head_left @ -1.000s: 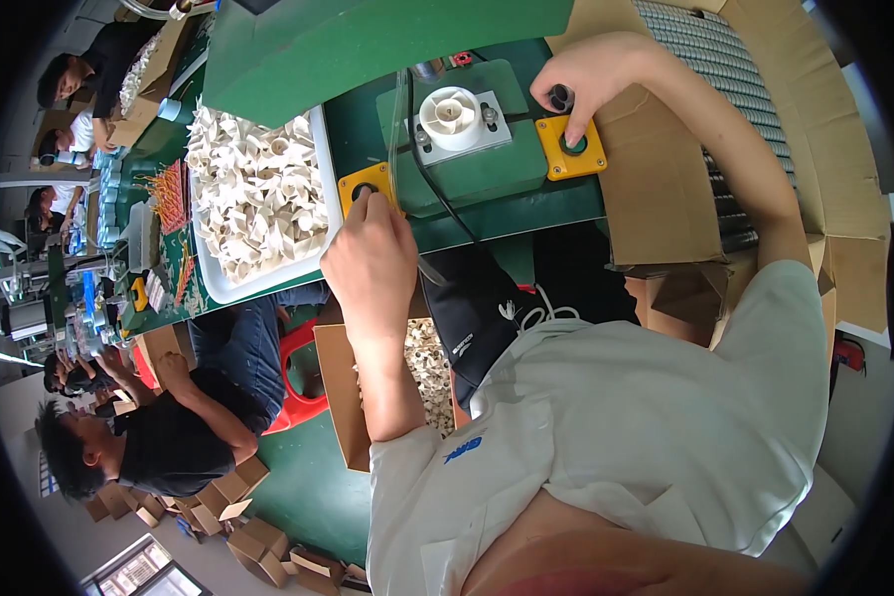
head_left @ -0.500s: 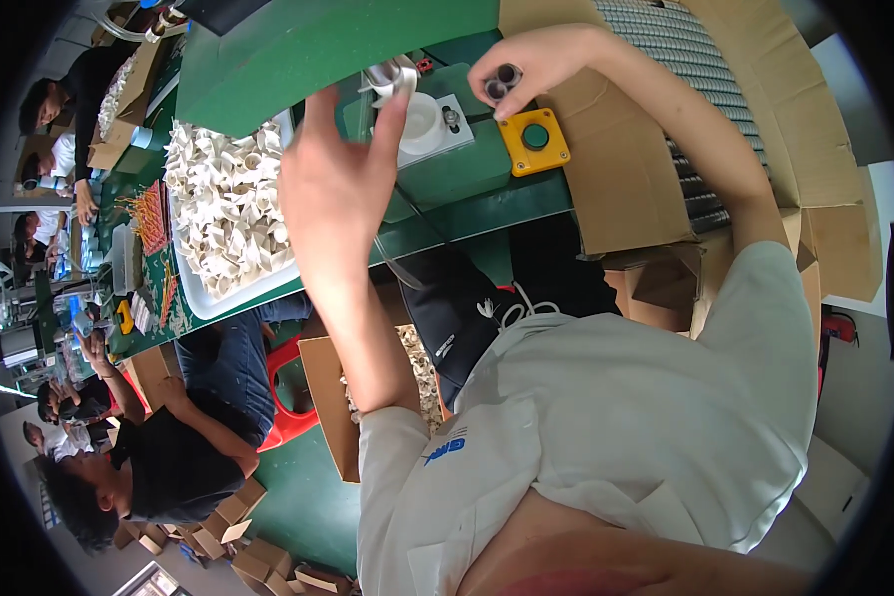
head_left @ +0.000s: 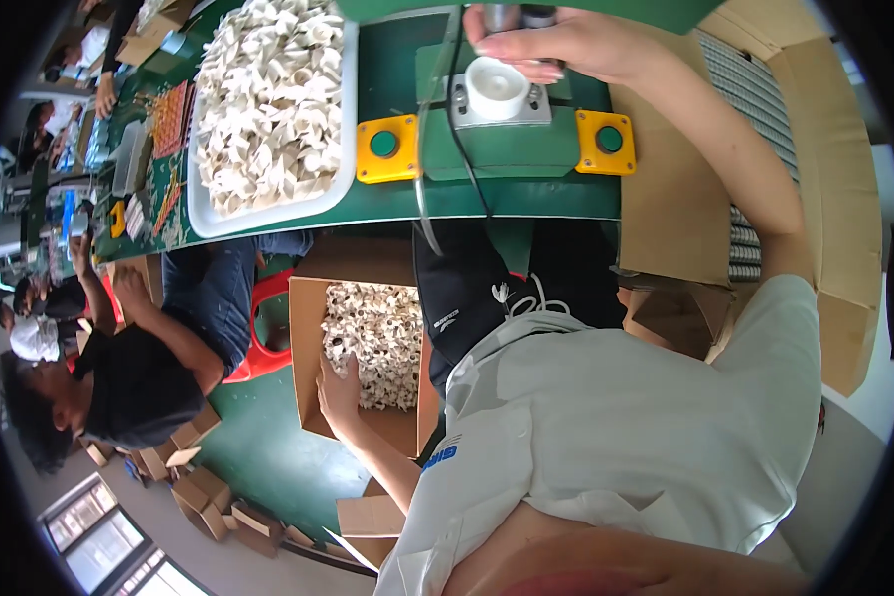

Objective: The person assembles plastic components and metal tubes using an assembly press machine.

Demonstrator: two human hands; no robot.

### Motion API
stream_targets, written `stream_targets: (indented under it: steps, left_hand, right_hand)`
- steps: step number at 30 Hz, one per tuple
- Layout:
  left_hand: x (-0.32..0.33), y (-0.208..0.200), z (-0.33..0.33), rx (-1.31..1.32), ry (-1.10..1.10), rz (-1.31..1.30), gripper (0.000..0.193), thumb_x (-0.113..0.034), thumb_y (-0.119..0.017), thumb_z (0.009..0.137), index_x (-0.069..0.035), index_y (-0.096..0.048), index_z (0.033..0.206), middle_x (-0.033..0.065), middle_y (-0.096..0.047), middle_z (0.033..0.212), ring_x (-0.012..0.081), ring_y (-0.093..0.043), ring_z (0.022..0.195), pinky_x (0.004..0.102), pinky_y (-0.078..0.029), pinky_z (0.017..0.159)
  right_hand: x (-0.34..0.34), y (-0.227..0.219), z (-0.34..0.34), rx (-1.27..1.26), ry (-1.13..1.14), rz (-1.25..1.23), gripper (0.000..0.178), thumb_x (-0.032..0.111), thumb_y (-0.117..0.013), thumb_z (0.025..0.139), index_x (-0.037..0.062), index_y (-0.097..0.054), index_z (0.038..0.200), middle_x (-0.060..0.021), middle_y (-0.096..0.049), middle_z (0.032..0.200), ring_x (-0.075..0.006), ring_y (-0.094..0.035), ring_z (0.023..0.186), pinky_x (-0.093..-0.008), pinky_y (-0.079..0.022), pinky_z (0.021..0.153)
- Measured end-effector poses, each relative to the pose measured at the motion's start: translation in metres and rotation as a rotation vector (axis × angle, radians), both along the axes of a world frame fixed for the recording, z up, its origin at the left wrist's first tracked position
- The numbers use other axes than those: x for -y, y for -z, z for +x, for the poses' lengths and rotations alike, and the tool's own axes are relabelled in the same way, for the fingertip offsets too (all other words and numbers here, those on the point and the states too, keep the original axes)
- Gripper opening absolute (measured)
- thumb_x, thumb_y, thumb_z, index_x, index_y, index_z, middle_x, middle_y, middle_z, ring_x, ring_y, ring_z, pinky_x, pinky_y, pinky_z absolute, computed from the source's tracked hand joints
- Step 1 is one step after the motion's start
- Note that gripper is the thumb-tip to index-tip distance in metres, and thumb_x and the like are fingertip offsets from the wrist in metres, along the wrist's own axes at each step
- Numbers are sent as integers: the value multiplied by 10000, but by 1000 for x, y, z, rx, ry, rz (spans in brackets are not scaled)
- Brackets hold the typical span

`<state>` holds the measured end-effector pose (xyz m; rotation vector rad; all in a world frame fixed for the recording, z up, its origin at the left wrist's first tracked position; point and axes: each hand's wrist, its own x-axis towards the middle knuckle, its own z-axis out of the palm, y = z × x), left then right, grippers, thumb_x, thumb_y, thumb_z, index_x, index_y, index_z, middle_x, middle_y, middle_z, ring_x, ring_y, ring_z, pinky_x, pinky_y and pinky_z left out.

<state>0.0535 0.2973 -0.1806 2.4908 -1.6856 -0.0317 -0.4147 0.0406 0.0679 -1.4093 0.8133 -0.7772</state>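
Note:
My left hand (head_left: 340, 395) reaches down into an open cardboard box (head_left: 310, 343) by my left thigh. Its thumb and fingers are apart over a heap of small whitish pieces (head_left: 382, 343), and I see nothing held between them. My right hand (head_left: 556, 48) is closed around short grey metal tubes (head_left: 503, 18) at the top of the view. These tubes are just above a round white cup-like holder (head_left: 497, 89), which is bolted to a metal plate on the green bench. The tubes' upper ends are cut off by the frame edge.
A white tray (head_left: 350, 149) heaped with folded white pieces stands left of the holder. Yellow boxes with green buttons (head_left: 387, 144) (head_left: 606, 142) flank it. A thin clear tube and black cable hang over the bench edge. Right, a carton (head_left: 755, 109) holds rows of metal tubes. A co-worker (head_left: 149, 368) sits left.
My left hand has left the holder area, where it had a shiny cylinder with a white piece, and gone down into the box. My right hand has brought the tubes left, over the holder.

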Motion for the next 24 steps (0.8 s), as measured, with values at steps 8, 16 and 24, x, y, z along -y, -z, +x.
stream_targets:
  steps: [8, 16, 24]
  left_hand:
    - [103, -160, -76, -346, 58, -393, 195, -97, -675, 867, 6, -700, 1030, 107, -725, 904, 202, -661, 705, 289, -528, 635]
    - [257, -189, -116, -168, 431, -506, 207, -117, -728, 796, 9, -721, 960, 144, -694, 876, 271, -646, 691, 343, -521, 643]
    - [247, -198, -142, -195, 394, -584, 148, -84, -707, 815, 14, -716, 926, 144, -675, 855, 263, -649, 709, 346, -526, 655]
  right_hand:
    - [11, 9, -13, -62, -63, -64, 173, 113, -609, 972, -15, -580, 1085, -15, -548, 698, -89, -442, 547, -210, -388, 539]
    - [-2, 21, -49, -450, 71, -457, 162, 199, -667, 912, 71, -675, 1012, -40, -632, 823, -98, -511, 574, -214, -357, 465]
    - [19, 47, -85, -589, 230, -597, 287, 262, -760, 838, 46, -665, 1001, -48, -646, 824, -163, -558, 622, -274, -436, 563]
